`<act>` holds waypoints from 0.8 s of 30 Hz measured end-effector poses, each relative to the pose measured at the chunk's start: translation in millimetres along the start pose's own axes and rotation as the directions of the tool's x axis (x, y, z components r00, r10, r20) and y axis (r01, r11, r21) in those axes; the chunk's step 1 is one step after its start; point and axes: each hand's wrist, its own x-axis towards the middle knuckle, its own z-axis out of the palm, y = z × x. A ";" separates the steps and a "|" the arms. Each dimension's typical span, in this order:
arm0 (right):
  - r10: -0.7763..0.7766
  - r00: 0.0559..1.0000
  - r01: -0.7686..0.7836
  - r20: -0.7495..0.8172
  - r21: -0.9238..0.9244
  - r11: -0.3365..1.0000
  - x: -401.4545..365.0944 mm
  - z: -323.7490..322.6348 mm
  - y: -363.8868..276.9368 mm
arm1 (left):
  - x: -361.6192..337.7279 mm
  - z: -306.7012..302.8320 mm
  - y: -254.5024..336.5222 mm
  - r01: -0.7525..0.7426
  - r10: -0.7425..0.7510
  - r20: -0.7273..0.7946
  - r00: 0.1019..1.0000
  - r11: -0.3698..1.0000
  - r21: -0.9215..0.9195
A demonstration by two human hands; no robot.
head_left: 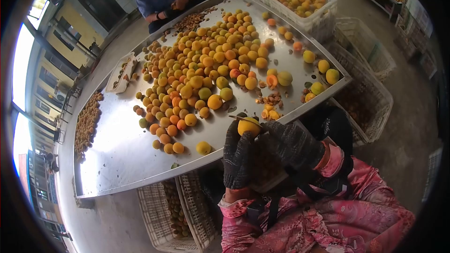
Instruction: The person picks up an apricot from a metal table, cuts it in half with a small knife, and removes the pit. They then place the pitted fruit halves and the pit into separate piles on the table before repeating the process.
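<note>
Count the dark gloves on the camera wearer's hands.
2. The left glove is left of the yellow fruit, at the front edge of the metal table; the right glove is to its right. Neither is fully hidden.

No legible text, label, brand, number or sign appears in the scene.
</note>
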 end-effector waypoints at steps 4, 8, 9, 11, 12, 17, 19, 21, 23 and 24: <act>0.169 0.982 -0.189 0.087 0.409 0.893 18.3 -16.9 -14.6 | -1.8 4.8 12.0 0.148 -0.151 -0.050 0.987 0.987 -0.068; 0.095 0.995 -0.097 0.020 0.087 0.992 1.0 27.3 -17.7 | 0.7 22.1 9.6 0.023 -0.044 -0.148 0.988 0.990 -0.142; 0.027 1.000 -0.027 0.003 0.014 1.000 1.4 23.0 -19.9 | 1.9 19.9 5.2 0.022 -0.043 -0.147 0.988 0.990 -0.142; -0.038 0.999 0.038 -0.010 -0.058 0.998 5.2 14.2 -23.6 | 4.6 13.6 -3.7 0.147 -0.171 -0.056 0.984 0.943 -0.298; -0.032 0.995 0.031 -0.090 -0.015 0.999 13.0 8.4 -22.3 | 4.4 13.3 -1.8 0.149 -0.173 -0.055 0.983 0.944 -0.296; -0.052 0.999 0.050 -0.015 -0.081 0.995 9.7 -15.0 -12.0 | 7.2 1.8 6.4 0.033 -0.027 -0.079 0.997 0.997 0.072; -0.211 0.976 0.198 -0.058 -0.182 0.963 9.6 -15.6 -8.3 | 6.0 6.1 7.4 0.041 -0.041 -0.121 0.992 0.999 0.003; -0.005 0.999 0.006 -0.037 0.032 0.999 20.4 -22.9 -23.5 | 5.1 6.5 5.4 0.049 -0.059 -0.160 0.985 0.997 -0.067; 0.193 0.981 -0.194 0.027 0.232 0.953 20.6 -23.5 -27.6 | 4.8 4.3 -0.8 0.069 -0.059 -0.162 0.985 0.996 0.057; 0.145 0.989 -0.146 0.015 0.164 0.976 15.7 -19.5 -24.2 | 4.1 5.6 0.0 0.068 -0.058 -0.161 0.985 0.996 0.057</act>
